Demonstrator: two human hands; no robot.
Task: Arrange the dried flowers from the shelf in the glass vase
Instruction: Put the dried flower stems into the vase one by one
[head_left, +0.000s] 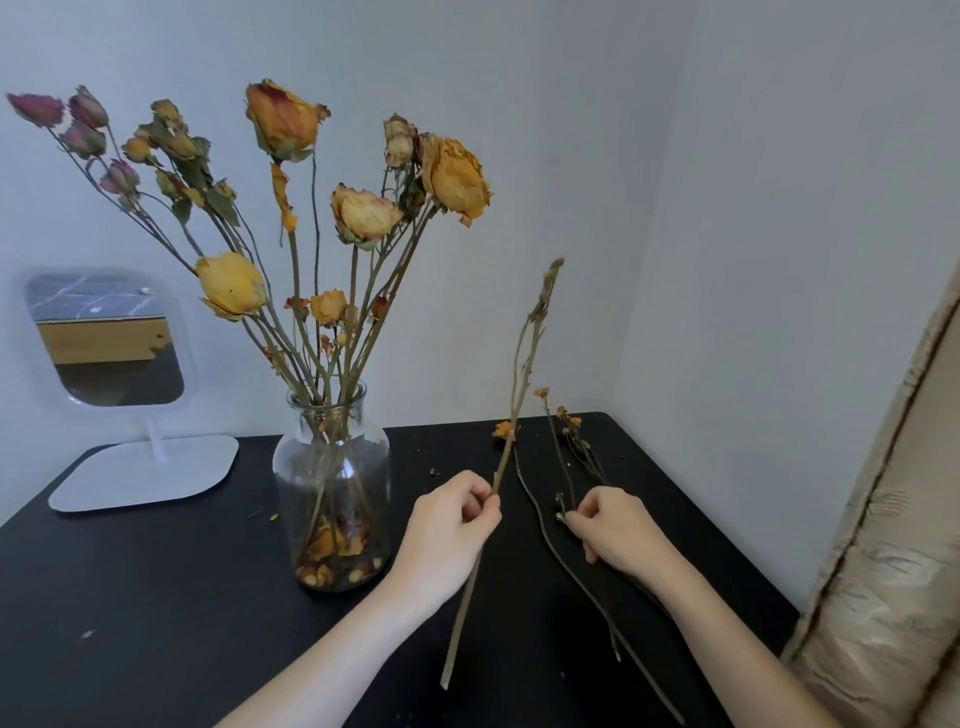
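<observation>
One stem (463, 613) near-upright, tip up, left fingers (482, 514) pinching it, right fingers (583, 519) pinching sprig (558, 452)

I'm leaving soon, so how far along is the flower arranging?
Mostly done: many dried roses stand in the glass vase. The left hand holds one long stem upright, the right hand pinches a sprig on the table. A few thin stems still lie there.

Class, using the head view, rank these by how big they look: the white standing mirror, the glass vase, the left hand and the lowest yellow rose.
1. white standing mirror
2. glass vase
3. left hand, though nearness to the camera enlarges it
4. lowest yellow rose
</observation>
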